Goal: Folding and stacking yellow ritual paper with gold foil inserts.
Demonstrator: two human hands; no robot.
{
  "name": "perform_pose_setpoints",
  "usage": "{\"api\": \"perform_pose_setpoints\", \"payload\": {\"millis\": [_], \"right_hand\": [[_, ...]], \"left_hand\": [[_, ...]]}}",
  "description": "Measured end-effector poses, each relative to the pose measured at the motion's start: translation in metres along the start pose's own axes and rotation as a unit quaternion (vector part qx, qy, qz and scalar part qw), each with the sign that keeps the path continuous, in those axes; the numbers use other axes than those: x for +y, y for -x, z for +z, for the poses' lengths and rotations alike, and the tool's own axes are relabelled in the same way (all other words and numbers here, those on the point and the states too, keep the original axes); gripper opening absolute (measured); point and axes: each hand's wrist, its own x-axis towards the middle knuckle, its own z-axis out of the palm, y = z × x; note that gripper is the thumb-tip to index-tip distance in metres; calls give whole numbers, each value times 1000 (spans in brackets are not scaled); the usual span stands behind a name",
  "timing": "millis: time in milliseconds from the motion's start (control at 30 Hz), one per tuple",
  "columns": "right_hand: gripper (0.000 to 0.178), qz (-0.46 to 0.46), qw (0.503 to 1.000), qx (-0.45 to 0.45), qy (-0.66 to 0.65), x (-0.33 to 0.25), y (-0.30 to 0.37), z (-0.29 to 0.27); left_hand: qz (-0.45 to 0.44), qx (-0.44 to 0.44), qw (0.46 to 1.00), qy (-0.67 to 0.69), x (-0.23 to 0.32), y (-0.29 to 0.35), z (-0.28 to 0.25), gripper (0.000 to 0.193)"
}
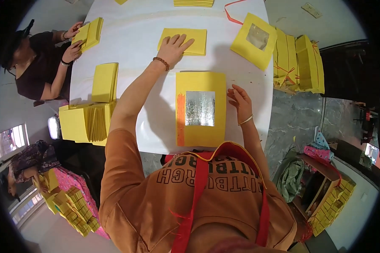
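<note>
My left hand [173, 49] reaches forward and lies on a small stack of folded yellow paper [197, 41], its fingers spread over the top. In front of me, near the table's close edge, lies a yellow paper sheet [200, 82] with a silver foil rectangle [199, 109] at its middle. An orange stripe [181, 120] runs along the sheet's left side. Just off the sheet's right edge is my right hand [240, 103], fingers apart and slightly bent, holding nothing that I can see.
Another foil-marked yellow sheet [257, 57] lies tilted at the far right by a red ribbon [229, 12]. Yellow bundles [310, 63] stand beyond the table's right edge. Yellow paper stacks [74, 124] sit at left. Across there, a co-worker [38, 65] handles yellow paper.
</note>
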Motion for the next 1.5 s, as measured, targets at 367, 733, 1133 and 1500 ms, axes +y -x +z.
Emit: {"api": "perform_pose_setpoints", "payload": {"millis": [367,733,1133,1500], "right_hand": [[33,-93,974,-100,179,-30,-71,18],[31,-356,713,-148,587,-35,-182,99],[33,-316,878,-132,334,-60,-157,75],[28,-458,769,-82,439,-33,0,19]], "left_hand": [[-81,-113,987,84,2,-9,12,61],[-122,-177,968,126,6,-2,24,61],[-115,-110,985,63,10,-11,26,58],[-132,20,979,153,7,-10,-5,40]]}}
